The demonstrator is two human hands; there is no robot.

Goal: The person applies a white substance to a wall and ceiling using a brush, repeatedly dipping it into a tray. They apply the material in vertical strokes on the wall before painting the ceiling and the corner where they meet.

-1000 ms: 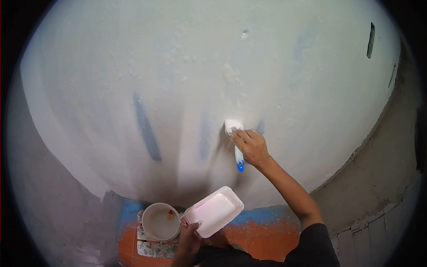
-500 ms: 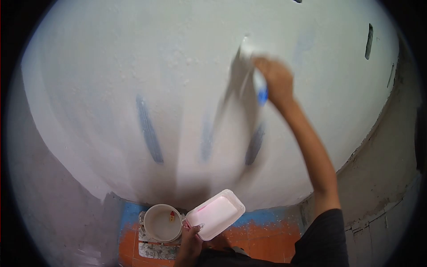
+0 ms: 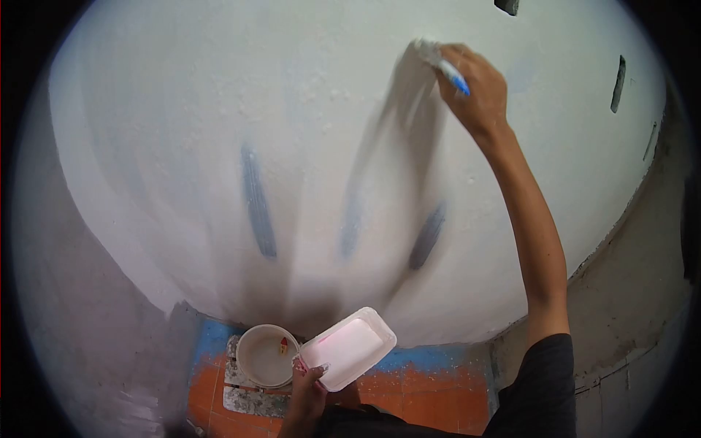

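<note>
High on the white wall (image 3: 182, 102), my right hand (image 3: 476, 89) is closed round a paintbrush (image 3: 453, 73) with a blue-ended handle. The bristle end is at the wall surface, partly blurred. Low down, my left hand (image 3: 310, 387) grips the near corner of a shallow white tray (image 3: 381, 327), its thumb over the rim. Whitish-pink liquid lies in the tray. A white bucket (image 3: 252, 332) stands just left of the tray, with a small red and yellow mark on its inner wall.
Beneath the bucket is a paint-splattered slatted stand (image 3: 252, 401). Orange tiles (image 3: 431, 405) and a blue strip (image 3: 431, 358) run along the wall's foot. Dark grey streaks (image 3: 258, 208) mark the wall, with dark slots (image 3: 618, 84) at upper right. Bare grey walls flank both sides.
My right hand has moved up and slightly right along the wall with the paintbrush. My left hand still holds the tray, which has shifted only slightly in view.
</note>
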